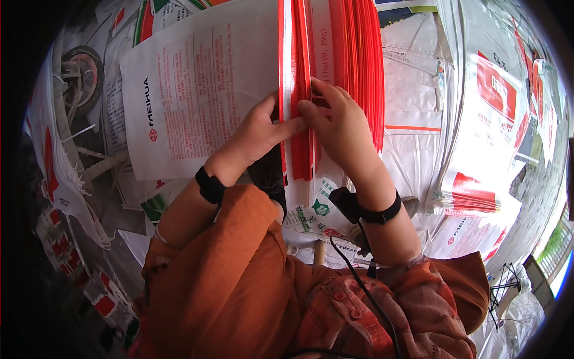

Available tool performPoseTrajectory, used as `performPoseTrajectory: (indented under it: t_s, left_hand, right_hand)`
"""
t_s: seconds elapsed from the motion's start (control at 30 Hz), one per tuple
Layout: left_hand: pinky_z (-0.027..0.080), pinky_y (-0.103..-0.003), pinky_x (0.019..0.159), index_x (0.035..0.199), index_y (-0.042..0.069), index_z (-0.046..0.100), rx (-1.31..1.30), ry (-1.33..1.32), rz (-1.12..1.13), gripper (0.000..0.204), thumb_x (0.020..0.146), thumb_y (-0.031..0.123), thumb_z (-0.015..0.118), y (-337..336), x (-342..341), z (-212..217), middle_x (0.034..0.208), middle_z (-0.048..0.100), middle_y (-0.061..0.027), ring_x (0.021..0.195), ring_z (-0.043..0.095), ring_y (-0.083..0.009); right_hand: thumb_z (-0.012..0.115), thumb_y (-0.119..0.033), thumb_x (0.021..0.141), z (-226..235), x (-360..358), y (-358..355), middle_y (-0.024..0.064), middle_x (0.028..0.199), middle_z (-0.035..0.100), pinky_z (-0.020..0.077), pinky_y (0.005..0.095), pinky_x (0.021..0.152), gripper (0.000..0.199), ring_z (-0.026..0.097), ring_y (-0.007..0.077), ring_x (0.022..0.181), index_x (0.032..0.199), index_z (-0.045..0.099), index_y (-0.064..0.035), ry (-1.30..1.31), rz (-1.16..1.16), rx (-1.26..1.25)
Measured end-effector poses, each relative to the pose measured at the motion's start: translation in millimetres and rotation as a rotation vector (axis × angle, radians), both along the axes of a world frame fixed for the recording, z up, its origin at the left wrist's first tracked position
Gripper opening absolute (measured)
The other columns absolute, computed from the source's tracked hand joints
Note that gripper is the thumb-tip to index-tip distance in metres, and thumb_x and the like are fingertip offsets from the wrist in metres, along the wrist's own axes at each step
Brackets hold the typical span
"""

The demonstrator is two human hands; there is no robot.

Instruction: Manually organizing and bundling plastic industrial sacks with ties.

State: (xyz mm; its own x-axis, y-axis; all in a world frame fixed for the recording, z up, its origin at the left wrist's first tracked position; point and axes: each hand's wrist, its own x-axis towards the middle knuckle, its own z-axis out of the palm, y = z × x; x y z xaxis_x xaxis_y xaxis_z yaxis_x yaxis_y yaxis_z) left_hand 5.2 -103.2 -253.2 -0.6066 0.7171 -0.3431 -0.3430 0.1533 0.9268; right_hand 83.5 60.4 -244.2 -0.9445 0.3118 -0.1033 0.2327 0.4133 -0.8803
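A large white woven sack (pixel 194 90) printed in red and dark blue lies spread out on the left in front of me. Beside it stand upright red-and-white folded sack edges (pixel 288 42). My left hand (pixel 260 128) is closed on these edges, thumb pointing right. From the other side my right hand (pixel 345 122) pinches the same edges, its fingers bent and thumb meeting the left thumb. Just beyond the right hand, a thick stack of red-edged sacks (pixel 366 66) is packed tightly together. The exact layers between my fingertips are partly hidden.
Piles of white printed sacks (pixel 472 113) lie on the right. A wheel (pixel 84 78) on a metal frame is at the far left, near hanging sacks (pixel 57 173). A black cable (pixel 353 272) runs across my lap. More printed sacks lie below my hands.
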Motion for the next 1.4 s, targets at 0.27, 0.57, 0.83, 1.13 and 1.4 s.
performPoseTrajectory:
  t_s: [0.27, 0.57, 0.83, 1.13, 1.4]
  left_hand:
    - [0.046, -0.032, 0.104, 0.143, 0.002, 0.046, -0.057, -0.108, -0.019, 0.055, 0.095, 0.013, 0.071, -2, -2, 6, 0.132, 0.06, -0.0074, 0.121, 0.057, -0.0149]
    - [0.05, -0.033, 0.102, 0.139, 0.002, 0.05, 0.019, 0.046, 0.003, 0.055, 0.092, 0.017, 0.075, 3, 0, 1, 0.128, 0.062, -0.0082, 0.116, 0.06, -0.0164]
    - [0.05, -0.032, 0.101, 0.138, 0.002, 0.05, -0.013, -0.028, 0.004, 0.055, 0.091, 0.016, 0.075, -2, -1, 1, 0.127, 0.063, -0.0074, 0.115, 0.061, -0.0162]
    - [0.049, -0.031, 0.101, 0.141, 0.001, 0.047, 0.001, 0.116, -0.036, 0.055, 0.093, 0.012, 0.071, -1, 1, -1, 0.128, 0.061, -0.0078, 0.116, 0.059, -0.0143]
    - [0.046, -0.029, 0.101, 0.14, 0.001, 0.048, -0.009, 0.044, 0.072, 0.038, 0.104, 0.014, 0.053, -6, 2, -5, 0.126, 0.061, -0.0054, 0.114, 0.057, -0.0101]
  right_hand:
    - [0.056, -0.012, 0.095, 9, -1, 1, 0.0252, 0.113, 0.067, 0.0532, 0.0478, 0.088, 0.036, 0.067, 0.0404, 0.102, 0.129, 0.06, -0.0016, -0.11, -0.175, -0.153]
    - [0.062, -0.017, 0.095, 9, -6, 0, 0.0222, 0.104, 0.069, 0.0544, 0.0435, 0.083, 0.026, 0.068, 0.0398, 0.096, 0.115, 0.062, -0.0007, -0.021, -0.066, -0.023]
    - [0.055, -0.01, 0.095, 10, -4, -1, 0.0238, 0.101, 0.069, 0.055, 0.0449, 0.082, 0.027, 0.068, 0.0401, 0.095, 0.12, 0.062, -0.0011, -0.055, -0.161, -0.068]
    - [0.062, -0.011, 0.094, -2, -6, -2, 0.017, 0.091, 0.07, 0.0545, 0.0355, 0.073, 0.024, 0.069, 0.0268, 0.079, 0.115, 0.066, -0.0009, 0.038, -0.101, 0.111]
    - [0.063, -0.015, 0.092, 0, -5, 4, 0.023, 0.094, 0.07, 0.0546, 0.046, 0.08, 0.022, 0.068, 0.0401, 0.088, 0.107, 0.064, 0.002, -0.015, -0.189, 0.016]
